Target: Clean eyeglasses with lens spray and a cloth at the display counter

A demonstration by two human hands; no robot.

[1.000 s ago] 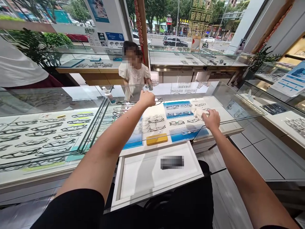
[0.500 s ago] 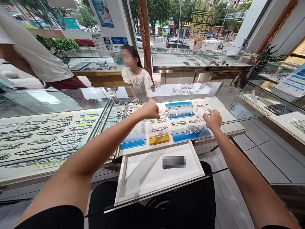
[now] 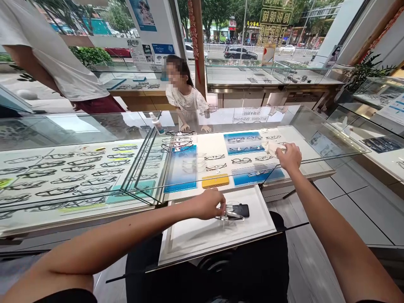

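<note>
Beyond a long glass display counter [image 3: 298, 136], shop windows [image 3: 275, 17] look onto a street [image 3: 217, 54]. The left hand [image 3: 208, 204], half a second ago over the counter's spectacle frames [image 3: 241, 160], is now over a white rectangular drawer [image 3: 192, 237], its fingers pinching clear-rimmed eyeglasses [image 3: 235, 217] that partly overlap a black rectangular phone [image 3: 243, 210] in view. The right hand [image 3: 291, 156], in much the same place as then, grips a crumpled cream cloth [image 3: 271, 147] above the counter
</note>
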